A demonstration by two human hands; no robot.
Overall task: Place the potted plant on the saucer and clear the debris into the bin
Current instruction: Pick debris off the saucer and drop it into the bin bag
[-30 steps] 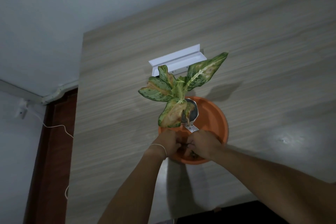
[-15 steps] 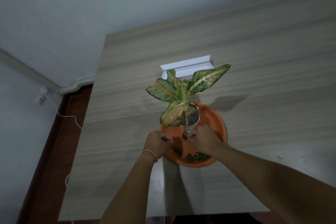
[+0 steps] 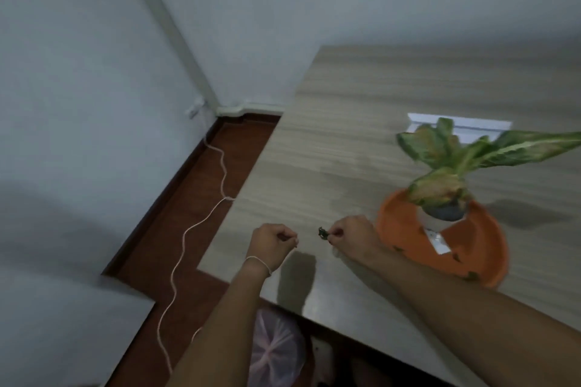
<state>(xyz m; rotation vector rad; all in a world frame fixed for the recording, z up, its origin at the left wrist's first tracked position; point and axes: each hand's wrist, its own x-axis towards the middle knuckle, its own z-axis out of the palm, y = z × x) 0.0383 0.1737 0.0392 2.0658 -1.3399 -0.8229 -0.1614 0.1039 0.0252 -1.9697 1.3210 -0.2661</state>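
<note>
Debris (image 3: 323, 233) lifted from saucer (image 3: 490, 270), now pinched in right hand (image 3: 353, 234); left hand (image 3: 273, 240) fisted, contents unclear; bin (image 3: 276, 352) below wrists, drop next.

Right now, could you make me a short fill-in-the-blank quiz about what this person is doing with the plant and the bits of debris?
1. The potted plant stands on a round saucer coloured ____.
2. The small dark green leaf scrap is pinched by the ____ hand.
3. The left hand is closed into a ____.
4. The bin lined with a pink plastic bag sits ____ the wooden table edge.

Missing words: orange; right; fist; below
</note>
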